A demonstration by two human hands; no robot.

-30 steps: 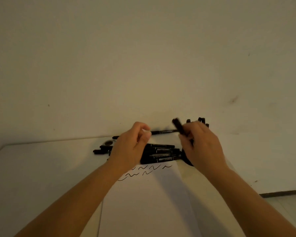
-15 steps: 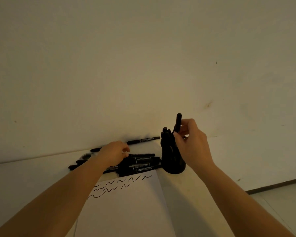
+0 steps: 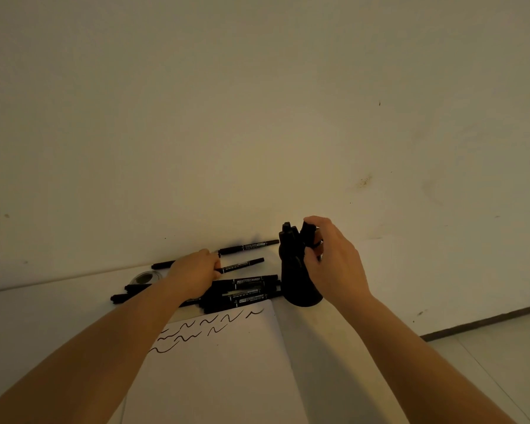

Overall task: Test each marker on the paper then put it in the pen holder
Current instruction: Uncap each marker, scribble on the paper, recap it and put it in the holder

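A black pen holder (image 3: 298,286) stands on the white table right of the marker pile, with several black markers sticking out of its top. My right hand (image 3: 334,261) grips a black marker (image 3: 308,232) upright at the holder's mouth, its lower end hidden. My left hand (image 3: 193,272) pinches the end of a thin black marker (image 3: 242,265) lifted a little off the table. Thick black markers (image 3: 245,290) lie in a pile just beyond the white paper (image 3: 220,371), which carries two rows of black squiggles.
Another thin marker (image 3: 248,247) lies against the wall. More markers (image 3: 129,295) lie left of my left arm, near a roll of clear tape (image 3: 145,277). The table edge drops to a tiled floor (image 3: 496,356) on the right.
My right hand has lowered its marker into the pen holder. My left hand has reached to the pile and taken hold of a thin marker. The view shifted a little.
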